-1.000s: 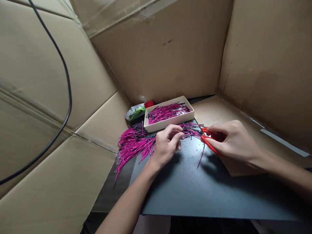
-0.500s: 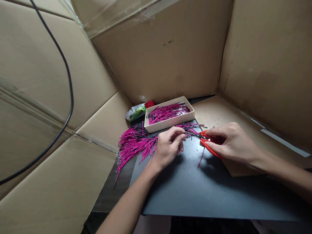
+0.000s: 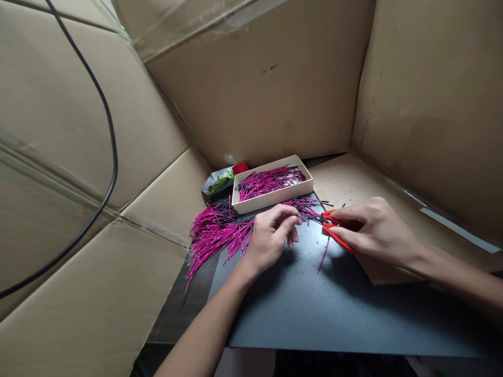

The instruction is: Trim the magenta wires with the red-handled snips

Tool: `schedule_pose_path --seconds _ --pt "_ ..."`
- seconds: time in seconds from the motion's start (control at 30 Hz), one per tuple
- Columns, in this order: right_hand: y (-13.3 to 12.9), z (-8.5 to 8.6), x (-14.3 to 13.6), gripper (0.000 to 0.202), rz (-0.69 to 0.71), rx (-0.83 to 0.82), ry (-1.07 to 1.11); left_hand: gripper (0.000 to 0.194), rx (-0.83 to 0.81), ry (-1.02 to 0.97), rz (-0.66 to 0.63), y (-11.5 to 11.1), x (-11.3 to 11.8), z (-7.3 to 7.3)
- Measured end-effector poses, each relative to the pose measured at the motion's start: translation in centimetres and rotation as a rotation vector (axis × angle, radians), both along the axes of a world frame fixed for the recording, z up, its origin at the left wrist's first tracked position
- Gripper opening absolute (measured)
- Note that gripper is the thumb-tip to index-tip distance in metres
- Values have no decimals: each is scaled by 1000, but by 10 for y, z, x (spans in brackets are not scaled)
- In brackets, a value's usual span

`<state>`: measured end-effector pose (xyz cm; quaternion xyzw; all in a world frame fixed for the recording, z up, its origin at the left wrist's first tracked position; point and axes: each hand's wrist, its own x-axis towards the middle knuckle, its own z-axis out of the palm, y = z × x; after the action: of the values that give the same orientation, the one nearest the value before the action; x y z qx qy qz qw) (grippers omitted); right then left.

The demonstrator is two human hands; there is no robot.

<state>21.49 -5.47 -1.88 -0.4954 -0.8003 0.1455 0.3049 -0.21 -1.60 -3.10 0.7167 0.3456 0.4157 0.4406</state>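
Observation:
My right hand (image 3: 377, 230) grips red-handled scissors (image 3: 341, 238), their dark blades pointing left toward my other hand. Thumb and forefinger of my left hand (image 3: 273, 230) are pinched together at the blade tips; what they hold is too small to make out. Behind and left of that hand lies a large pile of magenta wires (image 3: 216, 233) with black ends. One loose magenta wire (image 3: 324, 255) rests on the dark board below the scissors.
A cream box (image 3: 275, 198) full of similar wires stands behind my hands. A green-and-red packet (image 3: 220, 180) lies to its left. Dark specks dot the grey board (image 3: 298, 314). Cardboard walls (image 3: 259, 104) enclose the work area, and a black cable (image 3: 112, 136) hangs at left.
Almost nothing differs. The fingers of my left hand have shifted very slightly at the scissor tips; the scissors stay in the same place.

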Motion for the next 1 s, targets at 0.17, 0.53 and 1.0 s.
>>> schedule_pose_path --seconds 0.17,0.53,1.0 --pt "0 -1 -1 22 7 14 28 13 9 7 -7 0 0 1" --pt "-1 -2 -3 16 -5 13 67 12 15 32 6 -2 0 3" --pt "-1 -2 -1 20 48 19 74 14 66 10 -24 0 0 1"
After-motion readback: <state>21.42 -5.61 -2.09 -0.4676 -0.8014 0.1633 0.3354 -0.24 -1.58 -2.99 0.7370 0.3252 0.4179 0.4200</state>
